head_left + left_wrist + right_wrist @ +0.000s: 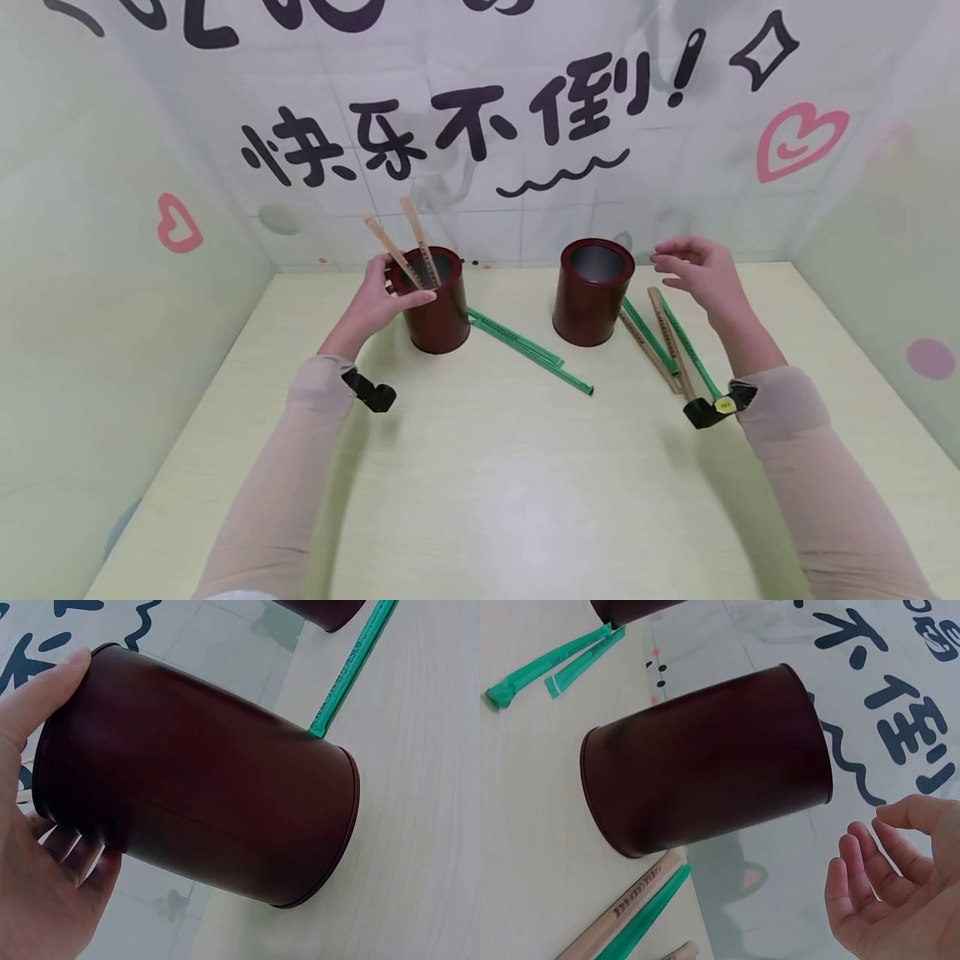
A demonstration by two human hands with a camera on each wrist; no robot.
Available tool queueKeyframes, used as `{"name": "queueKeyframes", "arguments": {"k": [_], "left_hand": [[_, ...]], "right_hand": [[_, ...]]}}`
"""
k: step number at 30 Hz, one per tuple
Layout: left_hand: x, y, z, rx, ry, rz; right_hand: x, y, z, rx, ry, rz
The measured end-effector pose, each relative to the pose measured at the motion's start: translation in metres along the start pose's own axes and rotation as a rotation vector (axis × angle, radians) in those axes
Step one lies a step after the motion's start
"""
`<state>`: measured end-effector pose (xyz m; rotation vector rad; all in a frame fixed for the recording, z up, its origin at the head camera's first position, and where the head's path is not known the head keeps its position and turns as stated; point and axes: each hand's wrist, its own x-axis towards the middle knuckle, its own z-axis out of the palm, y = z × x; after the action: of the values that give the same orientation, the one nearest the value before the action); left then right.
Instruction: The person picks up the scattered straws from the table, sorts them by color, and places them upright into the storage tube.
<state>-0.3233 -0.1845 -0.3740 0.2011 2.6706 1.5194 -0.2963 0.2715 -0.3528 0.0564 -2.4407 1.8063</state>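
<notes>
In the head view, my left hand (375,296) grips the rim of a dark red cylindrical canister (441,325), thumb on the near side and fingers behind. Two slim brown paper-wrapped sticks (417,233) lean out of its mouth. The left wrist view shows the thumb on the wall of this canister (202,772). A second dark red canister (588,308) stands upright to the right. Beside it my right hand (701,271) is in the air, fingers loosely bent and holding nothing; the right wrist view shows this hand (896,877) apart from the canister (705,761).
Slim green wrapped sticks (525,346) lie on the table (510,492) between the canisters. Right of the second canister lie several more, brown (664,333) and green (690,346), partly beneath the right wrist. A printed backdrop (517,225) stands behind.
</notes>
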Motion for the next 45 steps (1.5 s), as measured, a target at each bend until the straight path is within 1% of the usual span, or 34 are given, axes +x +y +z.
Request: {"name": "queueKeyframes", "arguments": {"k": [7, 12, 15, 18, 29, 35, 41, 45], "left_hand": [[0.001, 0.000, 0.001, 0.006, 0.004, 0.008], [0.001, -0.001, 0.001, 0.004, 0.005, 0.009], [0.001, -0.001, 0.001, -0.001, 0.005, 0.006], [0.000, 0.001, 0.002, -0.003, 0.004, 0.003], [-0.002, 0.001, 0.001, -0.009, 0.008, 0.003], [-0.002, 0.002, 0.000, -0.009, 0.009, 0.010], [-0.002, 0.002, 0.000, -0.008, 0.010, -0.002], [-0.002, 0.001, 0.001, -0.007, 0.012, -0.009]], "right_hand": [[-0.007, 0.014, -0.012, 0.099, -0.019, 0.020], [-0.014, 0.022, -0.016, 0.097, -0.031, 0.041], [-0.017, 0.030, -0.019, 0.053, -0.039, 0.060], [-0.021, 0.039, -0.022, 0.043, -0.050, 0.076], [-0.032, 0.062, -0.029, 0.067, -0.091, 0.129], [-0.036, 0.073, -0.031, -0.022, -0.123, 0.183], [-0.039, 0.077, -0.031, -0.104, -0.183, 0.259], [-0.039, 0.078, -0.031, -0.159, -0.210, 0.283]]}}
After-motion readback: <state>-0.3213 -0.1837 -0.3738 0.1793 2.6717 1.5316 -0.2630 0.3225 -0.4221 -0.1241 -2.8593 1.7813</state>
